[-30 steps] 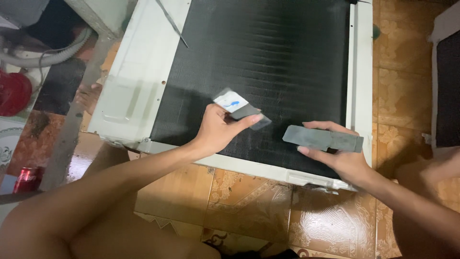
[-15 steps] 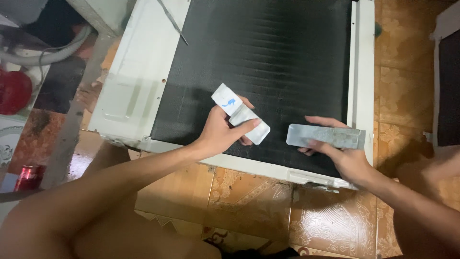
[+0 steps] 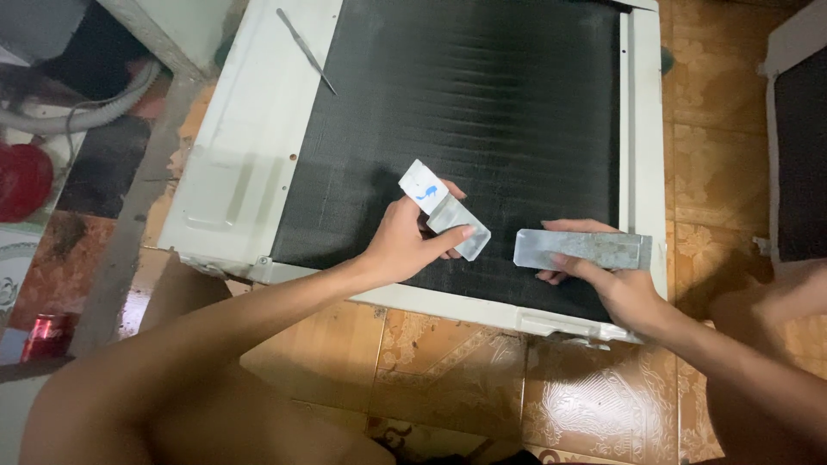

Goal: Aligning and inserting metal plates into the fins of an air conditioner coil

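My left hand [image 3: 405, 245] grips a small white rectangular block [image 3: 443, 209] with a blue mark, tilted over the black finned panel [image 3: 482, 112]. My right hand [image 3: 616, 284] holds a longer grey flat bar [image 3: 582, 249] just above the panel's lower right part. The panel sits in a white metal frame [image 3: 250, 146] lying flat on the tiled floor. The two held pieces are a short gap apart.
A thin metal rod [image 3: 306, 50] lies on the frame's upper left. A red can [image 3: 47, 336], a red round object [image 3: 21, 181] and a grey hose [image 3: 95, 112] are at the left. Another white-framed dark panel [image 3: 797, 146] stands at the right. Brown patterned tiles [image 3: 431, 370] lie below.
My left hand has turned the white block so its broad face shows. My right hand has tilted the grey bar up and drawn it slightly left, towards the block.
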